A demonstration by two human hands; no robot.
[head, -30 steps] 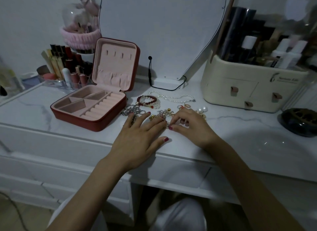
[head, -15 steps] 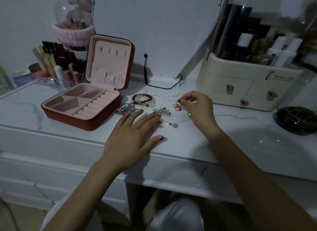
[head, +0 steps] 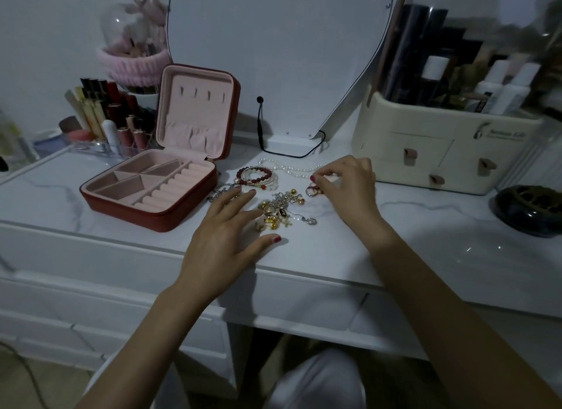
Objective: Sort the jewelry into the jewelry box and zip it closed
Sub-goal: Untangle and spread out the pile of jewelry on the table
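The red jewelry box [head: 170, 221] stands open on the white marble-look dresser top [head: 425, 241], its pink compartments empty and its lid [head: 197, 110] upright. To its right lie a red bead bracelet [head: 257, 175], a pearl necklace [head: 290, 169], a silver chain [head: 217, 193] and a tangle of gold and silver charms [head: 279, 211]. My left hand [head: 225, 229] rests flat, fingers spread, with its fingertips on the silver chain. My right hand [head: 349, 189] is curled behind the pile, its thumb and forefinger pinching at a small ring [head: 311, 191].
A cream cosmetics organiser [head: 441, 153] with small drawers stands at the back right, with a dark round dish [head: 530, 209] beside it. A mirror [head: 273, 49] with a black cable sits behind the jewelry. Lipsticks in a clear holder [head: 106, 119] stand at the back left.
My right hand moved away from the charm pile, back and to the right, to the ring near the pearl necklace. My left hand stayed flat in place.
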